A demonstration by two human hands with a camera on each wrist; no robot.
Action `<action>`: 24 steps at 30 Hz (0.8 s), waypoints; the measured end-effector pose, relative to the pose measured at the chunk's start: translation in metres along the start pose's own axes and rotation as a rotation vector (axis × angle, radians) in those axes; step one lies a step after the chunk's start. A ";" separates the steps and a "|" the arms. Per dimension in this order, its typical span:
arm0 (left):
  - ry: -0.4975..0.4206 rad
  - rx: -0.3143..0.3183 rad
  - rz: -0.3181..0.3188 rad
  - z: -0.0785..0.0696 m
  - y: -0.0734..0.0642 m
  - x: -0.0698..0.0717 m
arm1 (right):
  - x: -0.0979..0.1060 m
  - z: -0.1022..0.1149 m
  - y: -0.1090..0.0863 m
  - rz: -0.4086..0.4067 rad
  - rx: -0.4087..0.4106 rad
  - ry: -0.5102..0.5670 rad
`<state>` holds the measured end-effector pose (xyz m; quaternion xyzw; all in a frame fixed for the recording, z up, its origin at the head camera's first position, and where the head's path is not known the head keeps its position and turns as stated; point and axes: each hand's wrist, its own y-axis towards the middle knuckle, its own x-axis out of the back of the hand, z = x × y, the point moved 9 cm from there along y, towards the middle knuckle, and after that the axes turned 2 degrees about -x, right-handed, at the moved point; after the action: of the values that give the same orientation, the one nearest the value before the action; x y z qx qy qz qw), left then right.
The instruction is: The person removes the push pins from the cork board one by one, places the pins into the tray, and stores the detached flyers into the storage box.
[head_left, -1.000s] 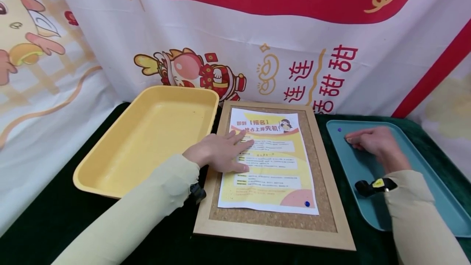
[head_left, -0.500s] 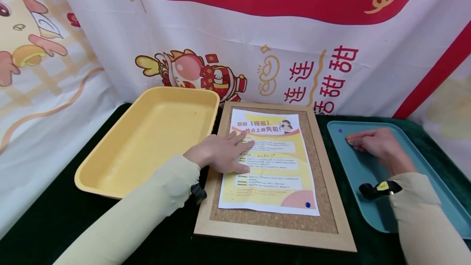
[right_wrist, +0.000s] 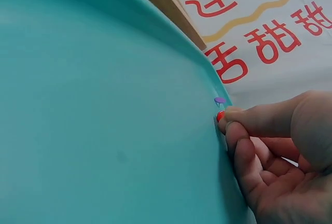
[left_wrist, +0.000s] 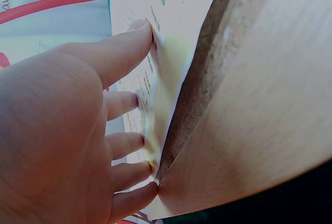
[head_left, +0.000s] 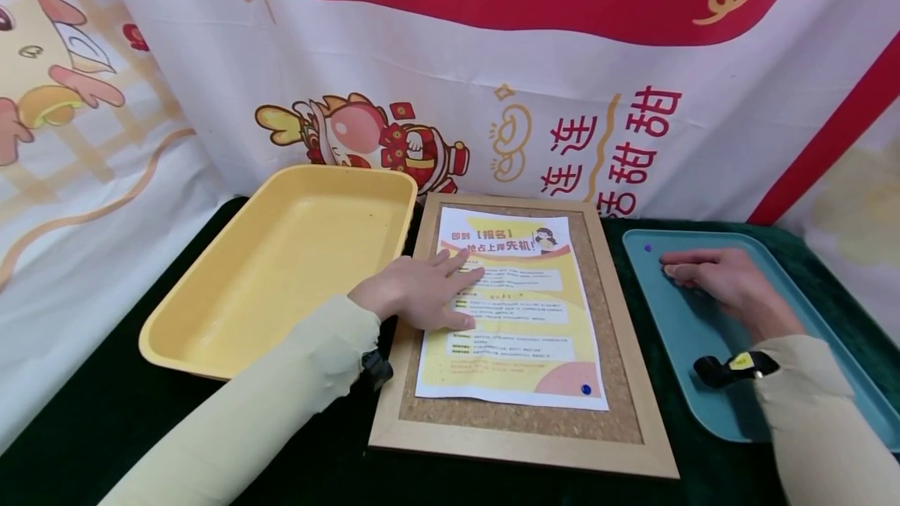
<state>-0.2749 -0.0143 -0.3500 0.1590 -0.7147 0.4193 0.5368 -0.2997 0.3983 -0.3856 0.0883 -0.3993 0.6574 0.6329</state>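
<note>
My left hand (head_left: 429, 291) lies with fingers spread on a printed yellow-and-white sheet (head_left: 516, 369), which rests on a wood-framed corkboard (head_left: 619, 381). In the left wrist view its fingertips (left_wrist: 137, 140) press the sheet near its edge. A blue thumbtack (head_left: 586, 390) sits in the sheet's near right corner. Over the far left part of the blue-green tray (head_left: 692, 342), my right hand (head_left: 727, 283) pinches a red thumbtack (right_wrist: 220, 115) between thumb and forefinger. Just beyond it in the tray is a purple thumbtack (head_left: 648, 248), its head tilted and pin showing in the right wrist view.
A deep yellow tray (head_left: 211, 287) stands left of the corkboard, beneath my left forearm. Dark green cloth (head_left: 309, 451) covers the table. A printed white-and-red banner (head_left: 422, 45) hangs behind everything.
The right wrist and forearm have shifted slightly right and down, while the fingertips stay at nearly the same place in the tray. The left hand keeps still on the sheet.
</note>
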 end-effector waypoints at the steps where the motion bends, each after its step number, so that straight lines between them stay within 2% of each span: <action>1: -0.001 0.001 0.000 0.000 0.000 0.000 | -0.001 0.000 0.000 0.007 0.003 0.005; 12: -0.017 0.002 -0.004 0.001 -0.002 -0.001 | -0.004 -0.003 -0.003 -0.029 0.000 0.059; 19: -0.008 0.003 0.005 0.002 -0.003 -0.002 | -0.007 0.001 -0.006 -0.042 0.023 0.067; 24: -0.004 -0.001 -0.002 0.000 -0.003 -0.001 | -0.005 0.002 -0.005 -0.082 0.016 0.044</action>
<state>-0.2728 -0.0160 -0.3494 0.1601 -0.7158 0.4180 0.5360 -0.2952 0.3926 -0.3854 0.0953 -0.3758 0.6358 0.6674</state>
